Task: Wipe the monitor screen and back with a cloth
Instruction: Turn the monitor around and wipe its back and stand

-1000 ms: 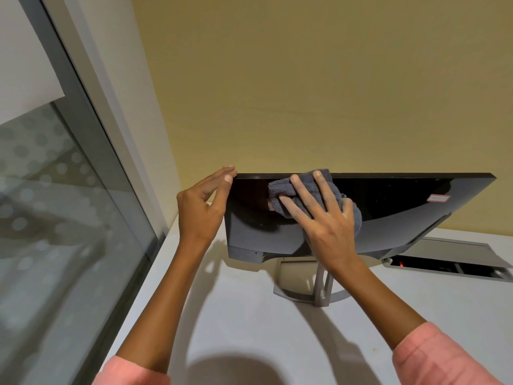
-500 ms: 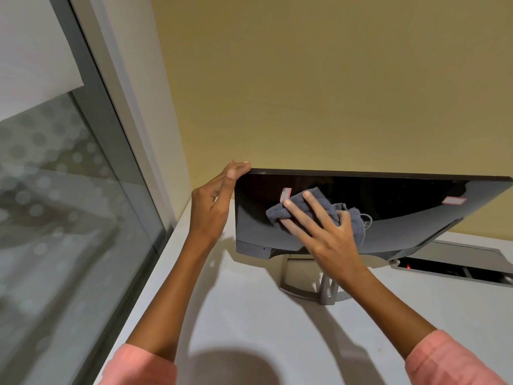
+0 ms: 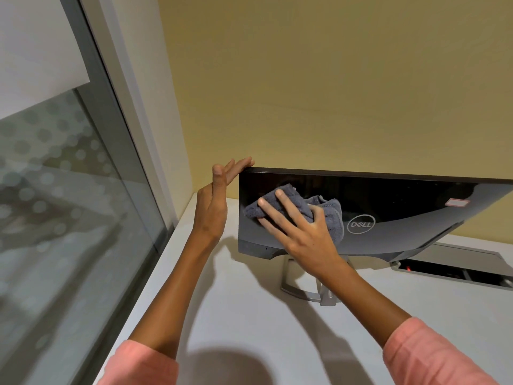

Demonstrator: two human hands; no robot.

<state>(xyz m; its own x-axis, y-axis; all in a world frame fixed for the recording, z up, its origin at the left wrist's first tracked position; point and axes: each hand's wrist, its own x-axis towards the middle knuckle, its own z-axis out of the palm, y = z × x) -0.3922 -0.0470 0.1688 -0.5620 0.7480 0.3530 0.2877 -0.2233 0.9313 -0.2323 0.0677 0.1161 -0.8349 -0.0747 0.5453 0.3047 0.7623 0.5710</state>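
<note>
The monitor (image 3: pixel 402 207) stands on a white desk with its glossy black back toward me, a round logo at its middle and a small red-edged sticker at its right. My right hand (image 3: pixel 302 232) presses a grey cloth (image 3: pixel 330 215) flat against the left part of the back, fingers spread over it. My left hand (image 3: pixel 213 207) is beside the monitor's left edge, fingers straight, fingertips resting on the top left corner. The screen side is hidden.
The silver stand (image 3: pixel 308 290) sits under the monitor on the white desk (image 3: pixel 238 315). A grey cable tray opening (image 3: pixel 455 268) with a red light lies at the right. A glass window (image 3: pixel 69 218) runs along the left; a yellow wall is behind.
My right hand and the cloth have slid down and to the left across the back, uncovering the logo. My left hand has loosened from gripping the corner to touching it with fingertips.
</note>
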